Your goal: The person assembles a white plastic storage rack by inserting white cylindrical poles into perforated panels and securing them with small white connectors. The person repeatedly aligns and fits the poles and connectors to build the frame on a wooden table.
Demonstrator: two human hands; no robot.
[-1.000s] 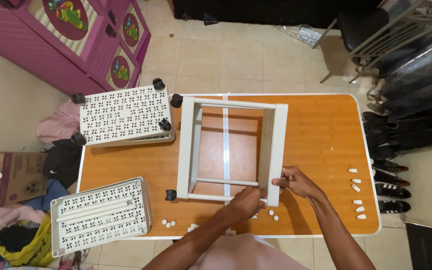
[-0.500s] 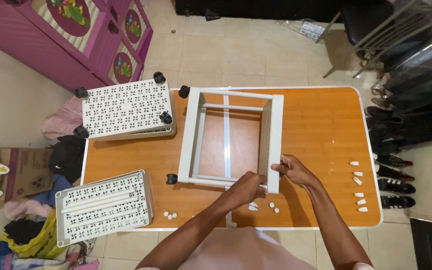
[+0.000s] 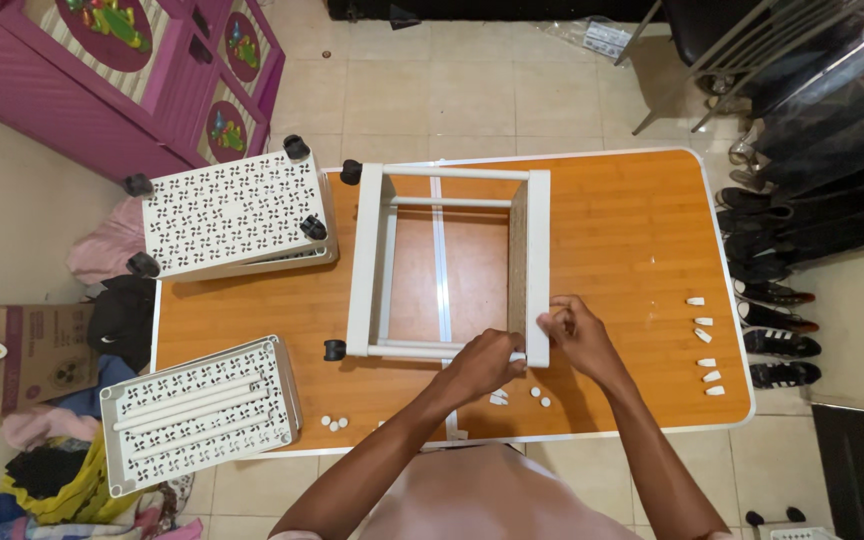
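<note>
A white rectangular frame (image 3: 366, 260) of panels and thin rods lies on the orange wooden table (image 3: 622, 230), with black caster wheels (image 3: 334, 350) at its left corners. My left hand (image 3: 484, 362) is closed on the near rod at the frame's near right corner. My right hand (image 3: 572, 338) pinches the near end of the right side panel (image 3: 537, 250). Small white caps (image 3: 540, 398) lie on the table just below both hands.
A perforated white shelf with casters (image 3: 237, 215) overhangs the table's far left. A second perforated shelf holding white rods (image 3: 197, 415) hangs over the near left corner. More white caps (image 3: 704, 350) line the right edge. Purple cabinet, clothes and shoes surround the table.
The view has shifted slightly. My hands stay at the frame's near right corner, the left hand closing further onto the near rod.
</note>
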